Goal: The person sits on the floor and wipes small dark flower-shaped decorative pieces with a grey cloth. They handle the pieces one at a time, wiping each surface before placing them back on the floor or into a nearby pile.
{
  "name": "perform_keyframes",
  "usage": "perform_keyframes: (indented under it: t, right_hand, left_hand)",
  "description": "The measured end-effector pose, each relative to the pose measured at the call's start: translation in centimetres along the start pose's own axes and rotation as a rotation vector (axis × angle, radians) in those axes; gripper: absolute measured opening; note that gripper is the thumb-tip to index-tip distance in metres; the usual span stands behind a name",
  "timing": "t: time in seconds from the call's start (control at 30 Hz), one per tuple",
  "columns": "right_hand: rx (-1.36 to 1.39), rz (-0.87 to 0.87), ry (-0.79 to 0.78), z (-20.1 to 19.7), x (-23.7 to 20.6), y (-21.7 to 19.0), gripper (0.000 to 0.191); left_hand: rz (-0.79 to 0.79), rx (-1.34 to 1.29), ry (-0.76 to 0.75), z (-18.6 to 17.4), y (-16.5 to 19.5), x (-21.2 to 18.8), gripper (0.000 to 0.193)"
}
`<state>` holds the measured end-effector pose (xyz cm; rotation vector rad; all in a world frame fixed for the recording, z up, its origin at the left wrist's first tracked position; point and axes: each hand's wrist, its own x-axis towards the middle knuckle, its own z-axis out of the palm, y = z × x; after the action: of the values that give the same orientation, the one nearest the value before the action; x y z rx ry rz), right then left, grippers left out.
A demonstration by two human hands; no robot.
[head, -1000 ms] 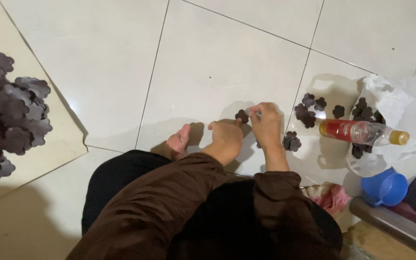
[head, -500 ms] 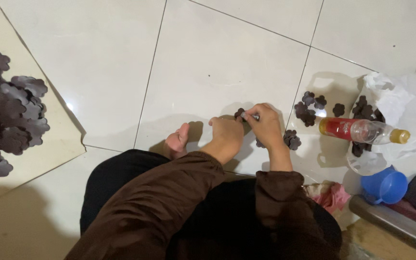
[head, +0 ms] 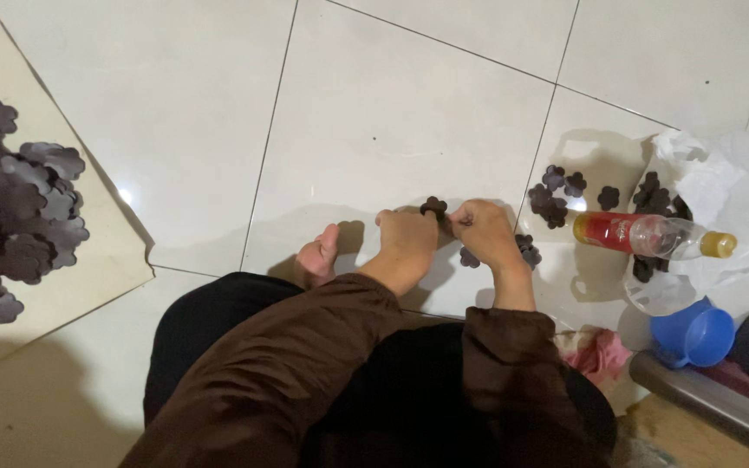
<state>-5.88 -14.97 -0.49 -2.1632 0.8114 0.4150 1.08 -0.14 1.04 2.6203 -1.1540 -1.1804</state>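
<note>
**Two hands on a small dark flower piece, low over the floor tiles**

While the person crouches over the pale tiled floor (head: pixel 374 104), both hands meet just above it near the middle of the view. The left hand (head: pixel 407 234) and the right hand (head: pixel 478 232) are close together, fingers pinched narrow around a small dark flower-shaped piece (head: pixel 433 206) — it sits at the far tips of the fingers, between the two hands and just over the tile. Brown sleeves (head: pixel 331 381) run back from the wrists toward the near edge. A bare foot (head: pixel 318 257) rests on the floor just left of the left hand.

More dark flower pieces lie on the floor just right of the right hand (head: pixel 527 251), and a further cluster (head: pixel 565 192) lies a little farther right. Beside that cluster a clear plastic bottle (head: pixel 652 234) with a red label and yellow cap lies on its side, partly on a white plastic bag (head: pixel 739 182). Nearer, on the right, a blue cup (head: pixel 695 334) lies tipped over, with a pink cloth (head: pixel 598 354) to its left.

Far left — well apart from the hands — a big heap of the same dark flower pieces (head: pixel 10 217) rests on a tan sheet (head: pixel 106 260).
</note>
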Motion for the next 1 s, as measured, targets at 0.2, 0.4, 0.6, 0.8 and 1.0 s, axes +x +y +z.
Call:
perform_keyframes:
  t: [0.2, 0.4, 0.6, 0.8, 1.0]
  right_hand:
    - [-0.061, -0.186, 0.177, 0.8, 0.2, -0.3, 0.01]
    - [-0.102, -0.263, 0.366, 0.6, 0.0, -1.5, 0.013]
    - [-0.056, -0.38, 0.387, 3.0, 0.4, -1.1, 0.007]
    - [-0.034, -0.232, 0.138, 2.9, -0.1, -0.6, 0.008]
    - [0.019, -0.434, 0.419, 3.7, 0.5, -1.4, 0.006]
  left_hand:
    - [0.005, -0.007, 0.123, 0.6, -0.3, 0.5, 0.055]
    - [-0.019, 0.047, -0.012, 0.6, -0.2, 0.6, 0.087]
    - [-0.038, 0.033, -0.045, 0.4, -0.3, 0.5, 0.093]
    - [-0.06, -0.036, 0.047, 0.2, -1.2, 1.0, 0.071]
    - [-0.06, -0.074, 0.063, -0.3, -1.6, 1.7, 0.063]
